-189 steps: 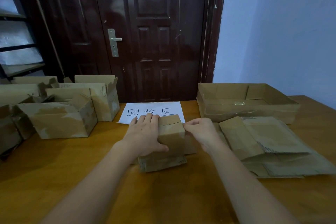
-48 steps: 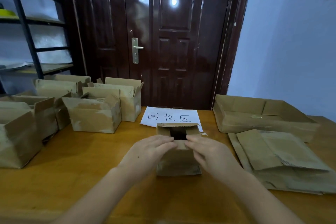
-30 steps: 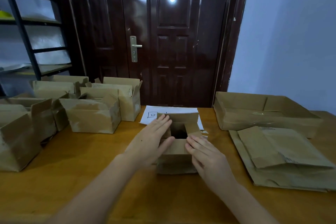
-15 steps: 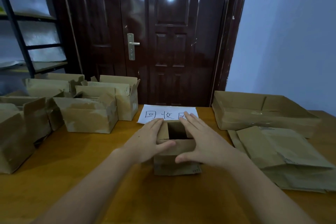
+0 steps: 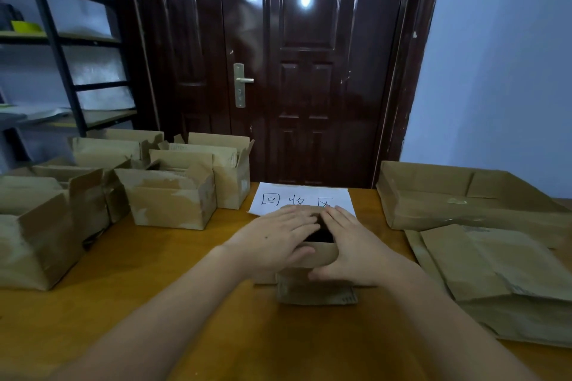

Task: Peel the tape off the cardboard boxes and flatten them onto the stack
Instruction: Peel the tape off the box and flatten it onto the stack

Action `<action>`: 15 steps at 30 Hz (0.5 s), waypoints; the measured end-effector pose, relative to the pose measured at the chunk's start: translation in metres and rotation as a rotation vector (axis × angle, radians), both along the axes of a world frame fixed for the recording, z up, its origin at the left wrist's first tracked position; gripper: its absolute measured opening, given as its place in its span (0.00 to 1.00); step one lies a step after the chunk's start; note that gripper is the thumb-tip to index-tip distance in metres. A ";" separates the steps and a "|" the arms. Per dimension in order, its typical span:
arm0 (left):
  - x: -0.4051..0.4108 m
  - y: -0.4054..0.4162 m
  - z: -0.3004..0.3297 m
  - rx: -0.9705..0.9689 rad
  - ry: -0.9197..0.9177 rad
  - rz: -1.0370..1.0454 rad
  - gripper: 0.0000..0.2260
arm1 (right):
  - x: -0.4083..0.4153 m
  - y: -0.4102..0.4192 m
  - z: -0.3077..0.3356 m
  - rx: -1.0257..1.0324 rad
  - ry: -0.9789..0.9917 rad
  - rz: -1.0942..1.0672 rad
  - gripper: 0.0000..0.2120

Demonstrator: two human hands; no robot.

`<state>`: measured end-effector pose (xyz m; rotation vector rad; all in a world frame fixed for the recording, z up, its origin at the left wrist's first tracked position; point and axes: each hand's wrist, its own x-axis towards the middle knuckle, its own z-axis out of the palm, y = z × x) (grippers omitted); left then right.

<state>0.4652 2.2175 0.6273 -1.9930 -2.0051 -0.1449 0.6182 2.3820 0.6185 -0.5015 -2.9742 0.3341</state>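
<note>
Between both flat hands sits box.

small box: six seconds ago it lay closed under the hands; its top flaps are now spread and a dark opening shows.
left hand: has moved from the box's left side onto its top, fingers straight.
right hand: came from picking at the right edge to lie flat on top, fingertips close to the left hand's.
</note>
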 end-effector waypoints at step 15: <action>-0.015 -0.049 -0.016 0.415 -0.153 0.197 0.21 | 0.001 -0.001 0.001 0.016 -0.025 0.010 0.62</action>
